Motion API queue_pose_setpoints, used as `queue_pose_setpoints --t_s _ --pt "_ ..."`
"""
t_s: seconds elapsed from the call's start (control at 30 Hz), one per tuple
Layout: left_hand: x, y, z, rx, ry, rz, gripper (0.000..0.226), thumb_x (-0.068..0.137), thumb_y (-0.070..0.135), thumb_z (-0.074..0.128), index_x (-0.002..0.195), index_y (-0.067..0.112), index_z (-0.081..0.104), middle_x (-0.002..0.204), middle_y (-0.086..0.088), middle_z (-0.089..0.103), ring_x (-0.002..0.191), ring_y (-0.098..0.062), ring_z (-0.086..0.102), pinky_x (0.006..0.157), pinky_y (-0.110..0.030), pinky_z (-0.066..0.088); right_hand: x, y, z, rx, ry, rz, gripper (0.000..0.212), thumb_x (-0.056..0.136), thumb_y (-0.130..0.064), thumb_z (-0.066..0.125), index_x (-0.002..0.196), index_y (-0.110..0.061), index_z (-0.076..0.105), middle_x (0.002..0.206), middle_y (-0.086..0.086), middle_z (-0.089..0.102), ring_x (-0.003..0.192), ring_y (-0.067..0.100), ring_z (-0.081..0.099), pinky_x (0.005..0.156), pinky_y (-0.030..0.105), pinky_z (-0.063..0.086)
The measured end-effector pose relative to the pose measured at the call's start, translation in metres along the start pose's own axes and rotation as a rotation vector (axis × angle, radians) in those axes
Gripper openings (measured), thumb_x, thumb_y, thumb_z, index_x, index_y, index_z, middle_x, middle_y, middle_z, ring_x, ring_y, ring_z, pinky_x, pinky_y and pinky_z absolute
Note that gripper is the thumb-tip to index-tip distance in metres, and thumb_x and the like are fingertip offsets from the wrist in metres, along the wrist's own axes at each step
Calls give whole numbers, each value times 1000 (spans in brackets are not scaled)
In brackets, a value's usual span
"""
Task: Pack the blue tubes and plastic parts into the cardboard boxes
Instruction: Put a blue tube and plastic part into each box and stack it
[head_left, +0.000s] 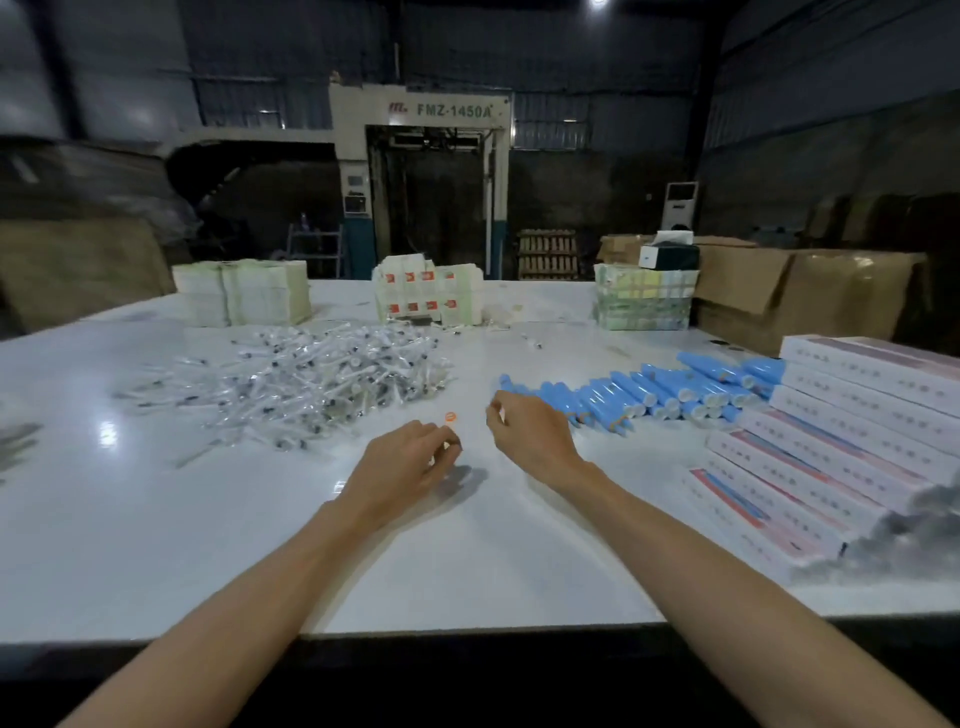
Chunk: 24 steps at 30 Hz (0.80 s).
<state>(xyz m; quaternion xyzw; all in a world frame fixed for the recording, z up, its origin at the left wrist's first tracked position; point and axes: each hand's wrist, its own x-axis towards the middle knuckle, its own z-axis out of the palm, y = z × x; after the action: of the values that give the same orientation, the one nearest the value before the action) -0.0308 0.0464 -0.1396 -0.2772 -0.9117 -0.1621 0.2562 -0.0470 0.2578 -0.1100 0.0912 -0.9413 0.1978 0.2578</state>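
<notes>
On your far left, the heap of clear plastic parts lies on the desk, just beyond your left grip. That grip is curled and seems to pinch a small orange-tipped piece at its fingertips. Your right grip hangs close beside it, also curled. Something pale shows at its fingertips, but I cannot tell whether it holds anything. The blue tubes lie in a row just right of that grip, the nearest one almost at your knuckles. The flat printed boxes are stacked further right, well apart from both grips. To do this step well, I would free your fingers first, then take one tube by its body, not its cap.
</notes>
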Motion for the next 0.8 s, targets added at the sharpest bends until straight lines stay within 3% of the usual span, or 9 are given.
queue_pose_setpoints --t_s 0.13,0.23,0.37,0.57,0.8 --pt "2 -12 -13 137 -86 -71 23 111 38 49 113 27 70 102 9 70 97 -15 65 79 -38 55 -9 2 42 53 -48 31 22 107 -33 44 113 -20 62 93 9 74 92 35 68 75 40 50" --pt "3 -32 -36 143 -152 -186 19 109 38 54 114 29 71 106 10 73 98 -14 68 79 -33 56 -6 11 54 13 -40 -44 19 107 -30 43 116 -23 58 92 7 74 86 33 69 69 38 48" --pt "-21 -85 -80 258 -73 -431 22 107 35 60 126 28 68 119 4 74 111 -21 67 86 -39 57 -8 12 58 -56 -88 -159 15 104 -24 43 112 -22 56 93 2 71 82 32 67 70 39 51" --pt "-102 -186 -161 687 -70 -877 42 99 11 57 141 7 56 142 -21 59 129 -42 53 101 -51 48 -8 13 59 -50 -111 -221 14 103 -23 42 106 -22 56 95 -1 70 82 29 64 72 39 49" --pt "-202 -253 -223 902 -239 -1136 54 105 36 58 149 6 47 155 -22 45 144 -44 42 114 -54 40 -7 17 64 0 -99 -247 13 102 -23 45 106 -24 57 95 -2 71 82 27 64 67 38 45"
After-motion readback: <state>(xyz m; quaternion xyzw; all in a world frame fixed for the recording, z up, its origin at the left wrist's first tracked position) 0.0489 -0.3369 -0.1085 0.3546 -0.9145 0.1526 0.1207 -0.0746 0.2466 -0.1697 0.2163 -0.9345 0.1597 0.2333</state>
